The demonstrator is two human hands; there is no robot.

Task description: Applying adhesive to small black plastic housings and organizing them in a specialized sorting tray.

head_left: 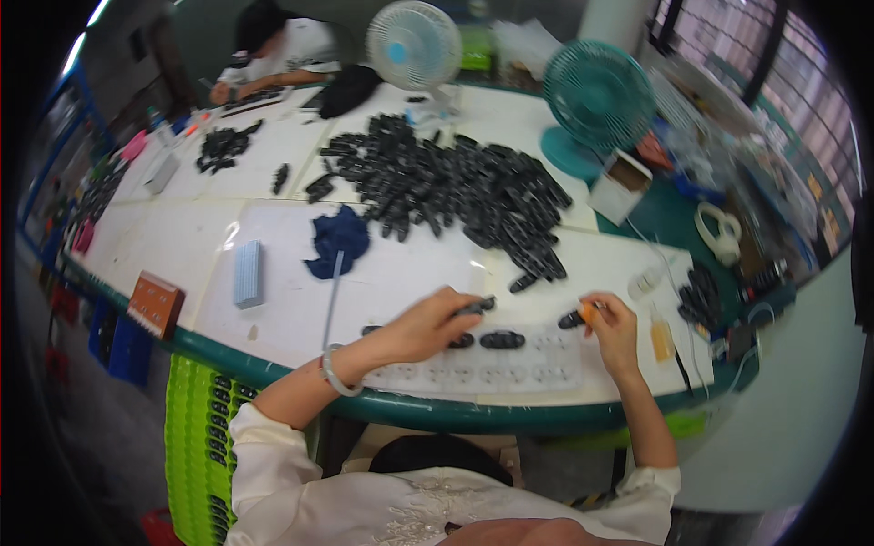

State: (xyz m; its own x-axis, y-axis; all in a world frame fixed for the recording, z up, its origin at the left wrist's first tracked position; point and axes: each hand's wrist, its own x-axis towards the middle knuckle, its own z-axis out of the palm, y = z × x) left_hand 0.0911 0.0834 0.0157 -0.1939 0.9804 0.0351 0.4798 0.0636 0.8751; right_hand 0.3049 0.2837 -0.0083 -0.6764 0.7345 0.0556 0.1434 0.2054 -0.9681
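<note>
My left hand (435,326), with a pale bangle (339,371) at its wrist, is closed on a small black plastic part (477,307). Between the fingers of my right hand (615,329) is an orange piece (588,313), blurred, its kind not plain. A second black part (571,320) lies against that orange piece; whether my fingers grip it too is hidden. Below both hands lies a transparent holder (464,375) with rows of round marks. One black part (503,339) rests in its upper row, and others there are partly covered by my left hand.
A large heap of black parts (437,177) covers the table's middle. Nearby are a dark blue cloth (340,238), a light blue block (248,273) and a brown block (156,305). Two fans, white (414,45) and green (599,96), stand behind. Across the table a person (291,50) works.
</note>
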